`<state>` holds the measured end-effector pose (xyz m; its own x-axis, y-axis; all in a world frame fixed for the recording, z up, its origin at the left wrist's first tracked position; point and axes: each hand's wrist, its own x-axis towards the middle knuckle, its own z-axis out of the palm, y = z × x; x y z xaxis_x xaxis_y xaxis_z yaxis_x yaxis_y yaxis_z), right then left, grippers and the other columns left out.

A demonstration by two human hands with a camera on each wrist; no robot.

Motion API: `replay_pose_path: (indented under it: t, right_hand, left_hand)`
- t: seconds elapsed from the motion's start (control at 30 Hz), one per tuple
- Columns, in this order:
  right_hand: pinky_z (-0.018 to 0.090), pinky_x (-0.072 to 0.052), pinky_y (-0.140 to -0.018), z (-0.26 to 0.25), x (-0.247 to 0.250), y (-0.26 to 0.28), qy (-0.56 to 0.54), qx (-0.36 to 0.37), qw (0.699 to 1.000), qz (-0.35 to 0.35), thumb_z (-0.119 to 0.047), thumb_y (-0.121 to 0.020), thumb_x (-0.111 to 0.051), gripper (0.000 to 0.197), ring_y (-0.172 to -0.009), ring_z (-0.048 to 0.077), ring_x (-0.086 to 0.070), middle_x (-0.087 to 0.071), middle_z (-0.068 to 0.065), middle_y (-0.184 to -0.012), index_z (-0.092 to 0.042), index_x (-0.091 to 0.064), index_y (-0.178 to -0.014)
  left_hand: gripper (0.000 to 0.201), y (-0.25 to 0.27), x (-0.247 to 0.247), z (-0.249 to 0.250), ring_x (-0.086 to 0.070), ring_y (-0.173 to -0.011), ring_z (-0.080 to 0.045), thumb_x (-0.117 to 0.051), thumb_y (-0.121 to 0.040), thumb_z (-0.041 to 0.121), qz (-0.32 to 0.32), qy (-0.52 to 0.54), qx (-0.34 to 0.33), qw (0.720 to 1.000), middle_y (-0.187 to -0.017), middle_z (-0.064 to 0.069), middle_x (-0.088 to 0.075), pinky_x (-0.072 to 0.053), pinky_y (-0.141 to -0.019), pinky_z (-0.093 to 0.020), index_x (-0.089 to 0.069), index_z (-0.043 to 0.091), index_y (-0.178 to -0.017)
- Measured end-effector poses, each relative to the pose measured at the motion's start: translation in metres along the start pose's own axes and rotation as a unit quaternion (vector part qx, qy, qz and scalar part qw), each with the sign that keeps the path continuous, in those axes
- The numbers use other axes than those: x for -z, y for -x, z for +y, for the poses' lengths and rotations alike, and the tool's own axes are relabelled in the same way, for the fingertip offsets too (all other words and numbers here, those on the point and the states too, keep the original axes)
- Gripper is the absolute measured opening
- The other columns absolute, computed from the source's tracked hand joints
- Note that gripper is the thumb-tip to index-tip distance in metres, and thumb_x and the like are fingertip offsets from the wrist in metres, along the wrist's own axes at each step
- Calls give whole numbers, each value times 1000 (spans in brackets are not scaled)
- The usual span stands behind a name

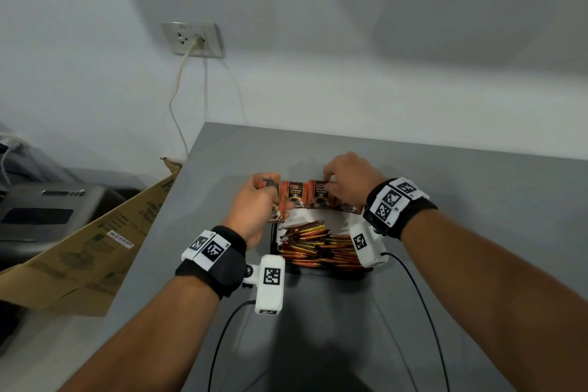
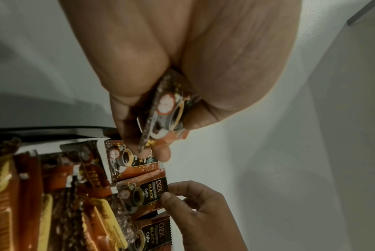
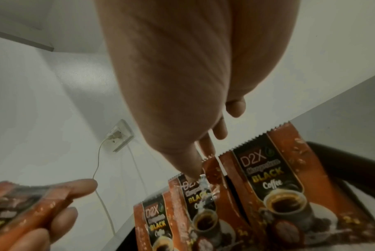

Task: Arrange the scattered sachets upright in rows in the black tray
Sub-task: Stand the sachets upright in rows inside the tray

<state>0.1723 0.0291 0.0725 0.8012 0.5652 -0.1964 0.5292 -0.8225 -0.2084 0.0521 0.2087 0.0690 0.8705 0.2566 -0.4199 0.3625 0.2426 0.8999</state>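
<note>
A black tray (image 1: 273,237) sits on the grey table. Loose orange sachets (image 1: 318,245) lie piled in its near part. Along its far wall, "D2X Black Coffee" sachets stand upright side by side (image 1: 294,197). My left hand (image 1: 270,191) grips a small bundle of sachets (image 2: 167,108) at the row's left end. My right hand (image 1: 327,180) pinches the top edge of an upright sachet (image 3: 195,200) between thumb and fingers. Another upright sachet (image 3: 278,186) stands to its right against the tray rim (image 3: 354,158).
The table's left edge runs close to the tray; a cardboard box (image 1: 95,242) and a grey machine (image 1: 41,213) stand beyond it. A wall socket (image 1: 192,40) with a hanging cord is behind. Wrist camera cables (image 1: 222,337) trail over the near table.
</note>
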Motion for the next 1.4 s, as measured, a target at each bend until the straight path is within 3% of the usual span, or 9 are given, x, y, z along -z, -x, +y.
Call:
replay_pose_path:
  t: [0.13,0.23,0.33,0.47,0.67,0.77,1.0,1.13,1.4]
  right_hand:
    - [39,-43,-106,4,14,3,-84,13,994,61,-26,-92,-61,36,-125,22,-50,-61,3,-131,-19,-64,-128]
    - [17,-42,-84,-5,27,16,-183,31,981,54,-29,-93,-64,35,-103,7,-58,-64,-6,-121,-20,-65,-127]
    - [12,-45,-71,-17,35,29,-260,50,964,8,-25,-91,-69,19,-85,1,-65,-72,-10,-98,-22,-73,-109]
    - [18,-47,-68,-4,44,37,-257,32,965,49,-16,-91,-69,9,-78,5,-66,-72,-8,-86,-20,-74,-97]
    - [29,-54,-80,36,24,38,-111,-18,993,32,-10,-96,-58,21,-88,16,-65,-69,-4,-99,-18,-74,-105]
    - [32,-54,-79,40,2,35,-67,-18,998,5,-8,-96,-54,24,-86,19,-65,-68,2,-103,-18,-73,-107]
    - [41,-58,-71,41,-14,30,-55,-20,998,28,-1,-91,-51,24,-75,22,-63,-64,1,-86,-22,-62,-91]
    - [42,-58,-74,44,-17,30,-62,-26,997,30,1,-90,-53,24,-80,24,-62,-65,4,-92,-19,-65,-93]
    - [43,-59,-77,46,-18,30,-96,-36,994,29,-3,-93,-53,22,-84,21,-65,-68,2,-93,-20,-66,-94]
  left_hand:
    - [48,1,-3,1,-71,-91,-28,-57,-89,-13,-31,-15,-16,999,-115,-17,-67,-60,-83,-50,-54,15,-128]
    - [50,2,-12,4,-73,-87,-25,-66,-87,-11,-63,-18,-31,997,-113,-17,-69,-61,-76,-42,-55,14,-129]
    - [43,7,-28,10,-72,-79,-21,-66,-86,-14,-92,-13,-59,994,-100,-16,-69,-59,-64,-32,-57,7,-122]
    - [34,4,-37,11,-70,-81,-24,-71,-86,-6,-73,-32,-74,994,-95,-13,-70,-57,-67,-31,-59,12,-113]
    - [26,-3,-22,3,-60,-72,-16,-59,-91,-5,-1,-24,-35,999,-88,-4,-61,-52,-79,-41,-55,17,-104]
    - [27,-2,-18,1,-60,-71,-17,-59,-91,-4,-14,-43,-33,998,-86,-5,-62,-53,-76,-40,-55,17,-107]
    - [26,-1,-16,-1,-68,-67,-6,-61,-93,0,-14,-56,-28,998,-90,2,-69,-58,-72,-32,-54,18,-110]
    - [27,-1,-15,-1,-65,-80,-15,-61,-93,0,-12,-57,-20,998,-97,-5,-66,-58,-72,-32,-54,17,-112]
    - [28,0,-17,-1,-64,-83,-15,-62,-93,0,-6,-56,-11,998,-104,-8,-64,-58,-65,-26,-54,17,-113]
